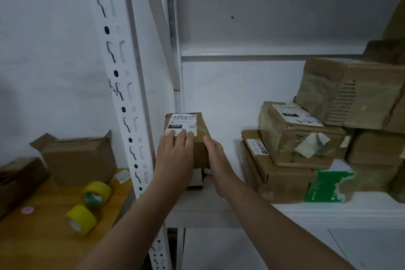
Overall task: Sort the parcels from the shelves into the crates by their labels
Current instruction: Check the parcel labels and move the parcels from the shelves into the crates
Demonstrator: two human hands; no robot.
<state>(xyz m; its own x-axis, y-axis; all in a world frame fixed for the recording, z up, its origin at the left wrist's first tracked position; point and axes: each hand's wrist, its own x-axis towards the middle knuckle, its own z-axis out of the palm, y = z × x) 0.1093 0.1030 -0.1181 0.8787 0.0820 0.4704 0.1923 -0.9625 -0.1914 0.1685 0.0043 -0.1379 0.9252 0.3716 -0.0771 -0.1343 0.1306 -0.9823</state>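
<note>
Two hands meet on one parcel in the head view. The small brown parcel sits at the left end of the white shelf, just beside the slotted upright. My left hand lies on top of it, fingers straight and flat, their tips over the near edge of the label. My right hand presses along the parcel's right side with its fingers extended. Nothing is curled round the box that I can see, and the right thumb is hidden.

The parcel lies just beyond both palms. Its long axis runs near to far, roughly in line with my forearms, and neither hand is clearly nearer. I judge that a straight pull toward me would follow that axis. The label faces up, and its "032" reads upright from my side. Something darker shows under the parcel's near end, but I cannot tell what it is. The stack of other parcels stands to the right, apart from my right hand. No crate is in view.
</note>
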